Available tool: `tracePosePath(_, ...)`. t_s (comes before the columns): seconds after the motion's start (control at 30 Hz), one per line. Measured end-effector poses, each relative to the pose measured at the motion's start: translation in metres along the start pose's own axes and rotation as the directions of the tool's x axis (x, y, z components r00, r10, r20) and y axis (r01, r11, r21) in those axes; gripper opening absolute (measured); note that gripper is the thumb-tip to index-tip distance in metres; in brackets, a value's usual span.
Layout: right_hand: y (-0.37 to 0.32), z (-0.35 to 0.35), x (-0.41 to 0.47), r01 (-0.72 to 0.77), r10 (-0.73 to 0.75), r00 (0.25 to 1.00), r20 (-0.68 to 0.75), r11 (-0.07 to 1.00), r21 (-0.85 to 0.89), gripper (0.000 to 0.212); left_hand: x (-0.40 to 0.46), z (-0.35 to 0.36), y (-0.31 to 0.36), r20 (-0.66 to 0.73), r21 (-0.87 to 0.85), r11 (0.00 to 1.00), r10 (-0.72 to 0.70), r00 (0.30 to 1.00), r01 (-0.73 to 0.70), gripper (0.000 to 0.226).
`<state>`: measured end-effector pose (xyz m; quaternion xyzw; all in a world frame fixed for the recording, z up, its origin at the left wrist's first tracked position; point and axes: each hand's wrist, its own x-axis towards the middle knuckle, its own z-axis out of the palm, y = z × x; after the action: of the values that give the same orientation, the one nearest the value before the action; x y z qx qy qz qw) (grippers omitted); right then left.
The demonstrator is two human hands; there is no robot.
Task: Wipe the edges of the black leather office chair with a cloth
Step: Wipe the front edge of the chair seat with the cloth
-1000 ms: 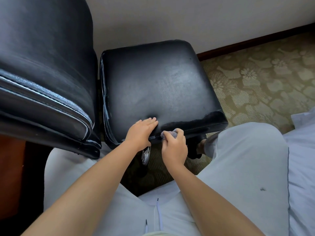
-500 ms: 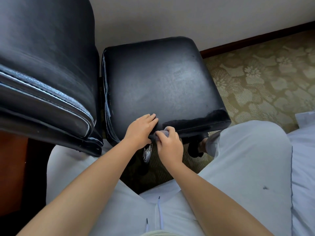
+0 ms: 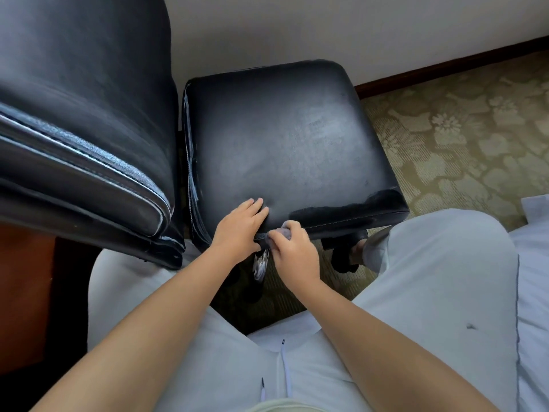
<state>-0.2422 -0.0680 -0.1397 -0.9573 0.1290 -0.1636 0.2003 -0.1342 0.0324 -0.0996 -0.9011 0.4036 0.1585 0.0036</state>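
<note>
The black leather chair seat (image 3: 282, 144) fills the middle of the view, its backrest (image 3: 77, 120) rising at the left. My left hand (image 3: 237, 227) lies flat on the seat's near edge, fingers together on the leather. My right hand (image 3: 294, 251) is closed around a small grey cloth (image 3: 283, 233), which is pressed against the seat's front rim right beside my left hand. A darker wiped strip runs along the near right edge of the seat. Most of the cloth is hidden inside my fingers.
My legs in light grey trousers (image 3: 430, 278) sit on both sides of the chair's base. A chrome post (image 3: 261, 263) and a black castor (image 3: 344, 260) show under the seat. Patterned carpet (image 3: 460, 129) lies to the right, a wall and dark skirting (image 3: 445, 63) behind, white bedding (image 3: 534, 278) far right.
My right hand with the cloth has slid left along the seat's front rim, closing up to my left hand. My left hand has stayed on the edge.
</note>
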Motion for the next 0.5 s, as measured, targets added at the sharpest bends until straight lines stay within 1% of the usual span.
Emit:
tracePosePath(0.03,-0.0015,0.0016,0.0001,0.048,-0.047,0.999,0.025,0.999,-0.024,0.022,0.0006,-0.0002,-0.001,0.006,-0.008,1.0,0.005,1.0,-0.005,0.086)
tracePosePath(0.07,-0.0025,0.0013,0.0002,0.036,-0.035,0.999,0.028,0.999,-0.03,0.021,0.0009,-0.0007,-0.002,0.012,-0.013,1.0,0.01,1.0,-0.01,0.087)
tracePosePath(0.17,-0.0042,-0.0024,-0.0011,-0.179,0.18,0.982,-0.05,0.983,0.036,0.018,0.0013,-0.0031,-0.0039,0.029,-0.012,1.0,0.026,0.999,-0.026,0.087)
tracePosePath(0.2,-0.0047,-0.0027,-0.001,-0.19,0.192,0.979,-0.067,0.981,0.037,0.018,0.0011,-0.0034,-0.0043,0.034,-0.004,1.0,0.03,0.999,-0.03,0.088)
tracePosePath(0.23,-0.0042,-0.0021,-0.0006,-0.143,0.145,0.987,-0.068,0.989,0.021,0.019,0.001,-0.0032,-0.0049,0.037,0.005,0.999,0.032,0.999,-0.032,0.088)
tracePosePath(0.3,-0.0011,-0.0028,0.002,-0.005,0.004,0.999,-0.037,1.0,-0.023,0.02,0.0005,-0.0016,-0.0061,0.041,0.023,0.999,0.035,0.999,-0.036,0.091)
tracePosePath(0.33,0.0003,-0.0043,0.0032,0.012,-0.013,1.0,-0.021,1.0,-0.026,0.02,0.0007,-0.0005,-0.0067,0.042,0.03,0.999,0.038,0.998,-0.039,0.092)
tracePosePath(0.43,-0.0003,-0.0064,0.004,-0.119,0.121,0.992,-0.044,0.991,0.061,0.017,0.0013,0.0004,-0.0084,0.048,0.038,0.998,0.042,0.998,-0.043,0.094)
tracePosePath(0.47,-0.0018,-0.0045,0.0039,-0.094,0.096,0.995,-0.04,0.994,0.06,0.017,0.0015,0.0,-0.0086,0.051,0.036,0.998,0.042,0.998,-0.043,0.094)
tracePosePath(0.5,-0.0038,-0.0018,0.0031,-0.018,0.019,1.0,-0.014,0.999,0.037,0.017,0.0016,-0.0005,-0.0085,0.055,0.033,0.998,0.042,0.998,-0.044,0.094)
